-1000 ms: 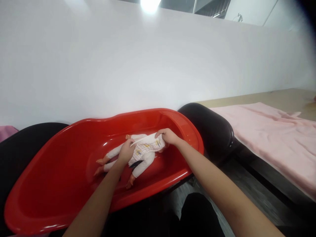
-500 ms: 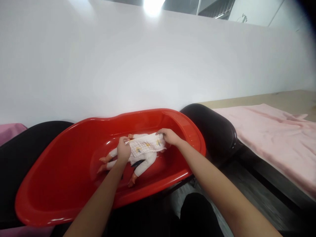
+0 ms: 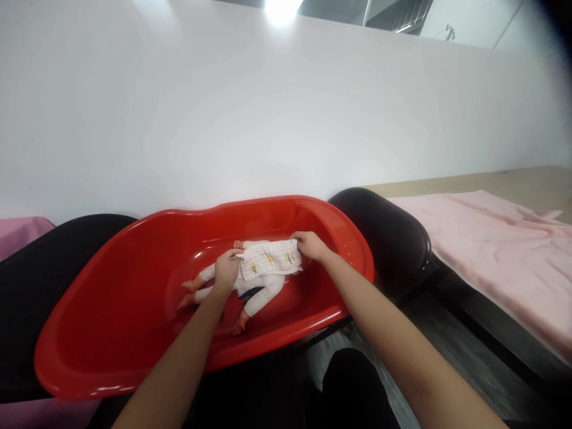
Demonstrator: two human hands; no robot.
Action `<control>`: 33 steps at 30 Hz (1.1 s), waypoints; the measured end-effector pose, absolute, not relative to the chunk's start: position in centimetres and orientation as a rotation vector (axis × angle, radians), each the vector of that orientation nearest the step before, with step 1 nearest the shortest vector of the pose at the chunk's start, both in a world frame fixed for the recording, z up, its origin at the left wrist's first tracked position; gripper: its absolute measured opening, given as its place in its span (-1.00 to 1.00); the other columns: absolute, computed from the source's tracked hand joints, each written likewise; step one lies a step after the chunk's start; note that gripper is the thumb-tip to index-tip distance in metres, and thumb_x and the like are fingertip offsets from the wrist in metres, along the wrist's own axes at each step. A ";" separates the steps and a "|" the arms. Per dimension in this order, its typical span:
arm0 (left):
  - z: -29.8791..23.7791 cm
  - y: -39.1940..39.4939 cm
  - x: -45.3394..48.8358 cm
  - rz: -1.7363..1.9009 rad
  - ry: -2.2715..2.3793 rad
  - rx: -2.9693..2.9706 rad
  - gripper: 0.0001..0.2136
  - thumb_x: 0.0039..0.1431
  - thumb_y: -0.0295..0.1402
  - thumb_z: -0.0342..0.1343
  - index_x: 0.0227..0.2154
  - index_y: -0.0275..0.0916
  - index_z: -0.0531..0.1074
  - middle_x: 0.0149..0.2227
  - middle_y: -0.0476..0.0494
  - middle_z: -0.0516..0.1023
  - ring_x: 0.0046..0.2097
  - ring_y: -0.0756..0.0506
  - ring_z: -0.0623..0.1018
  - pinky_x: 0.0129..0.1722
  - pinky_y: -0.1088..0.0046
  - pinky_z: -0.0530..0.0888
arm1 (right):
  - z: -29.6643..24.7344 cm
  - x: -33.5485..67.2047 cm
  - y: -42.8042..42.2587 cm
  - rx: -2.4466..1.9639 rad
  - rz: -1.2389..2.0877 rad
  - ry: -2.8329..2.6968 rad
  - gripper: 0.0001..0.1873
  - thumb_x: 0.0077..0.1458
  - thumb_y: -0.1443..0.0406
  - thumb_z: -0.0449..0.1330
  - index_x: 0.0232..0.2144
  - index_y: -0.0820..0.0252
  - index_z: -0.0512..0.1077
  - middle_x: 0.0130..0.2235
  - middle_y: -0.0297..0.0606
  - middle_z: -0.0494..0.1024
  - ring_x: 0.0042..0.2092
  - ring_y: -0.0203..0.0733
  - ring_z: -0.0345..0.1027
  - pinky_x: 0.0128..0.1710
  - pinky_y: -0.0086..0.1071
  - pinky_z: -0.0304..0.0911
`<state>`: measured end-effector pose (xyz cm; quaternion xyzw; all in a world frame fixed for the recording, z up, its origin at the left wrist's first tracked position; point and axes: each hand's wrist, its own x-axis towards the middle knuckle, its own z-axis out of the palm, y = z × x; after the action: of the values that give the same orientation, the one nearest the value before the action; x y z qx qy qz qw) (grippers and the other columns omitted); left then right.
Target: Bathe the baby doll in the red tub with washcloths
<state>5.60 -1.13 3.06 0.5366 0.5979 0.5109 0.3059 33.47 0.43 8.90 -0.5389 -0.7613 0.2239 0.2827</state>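
A baby doll in white clothes lies on its back in a red baby bathtub, feet to the left. Over its upper body and head spreads a white gauze cloth with yellow prints. My left hand pinches the cloth's left end above the doll's middle. The opposite end, near the doll's head, is pinched by my right hand. Most of the doll's head is hidden under the cloth and behind my right hand. Its bare feet and one hand on the near side show.
Black chairs stand at both ends of the tub. To the right, a pink sheet covers a bed or table. A white wall rises right behind the tub.
My left hand has shifted slightly right, and the cloth now lies flatter over the doll. Both hands keep their hold. The view has shifted a little.
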 end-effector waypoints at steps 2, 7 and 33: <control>3.0 -1.0 5.6 1.372 1.571 1.394 -0.78 -0.13 -0.40 0.05 -0.38 -0.25 0.52 -0.31 -0.15 0.59 -0.21 -0.15 0.53 -0.08 0.31 0.40 | 9.0 33.5 0.4 -1.457 0.596 -2.030 -0.64 -0.03 0.53 0.02 -0.29 0.18 0.54 -0.21 -0.26 0.61 -0.21 -0.25 0.44 -0.21 -0.47 0.26; 2.5 -0.7 5.7 1.466 1.505 1.246 -0.76 -0.06 -0.34 0.06 -0.30 -0.25 0.49 -0.28 -0.15 0.58 -0.21 -0.14 0.54 -0.14 0.33 0.44 | 9.0 33.4 0.4 -1.480 0.612 -2.041 -0.70 -0.02 0.51 0.07 -0.31 0.20 0.54 -0.24 -0.26 0.60 -0.24 -0.26 0.42 -0.22 -0.48 0.26; 3.2 -1.3 6.1 1.657 1.315 1.020 -0.74 -0.27 -0.49 0.01 -0.40 -0.24 0.42 -0.40 -0.05 0.51 -0.34 -0.05 0.50 -0.31 0.45 0.43 | 10.0 33.1 0.1 -1.461 0.680 -1.785 -0.86 -0.01 0.33 0.25 -0.31 0.20 0.51 -0.23 -0.29 0.55 -0.24 -0.30 0.38 -0.20 -0.43 0.26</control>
<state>6.09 -1.30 3.23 0.4008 0.5164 0.6507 0.3864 33.11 0.06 9.98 -0.5670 -0.6923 0.2639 0.3601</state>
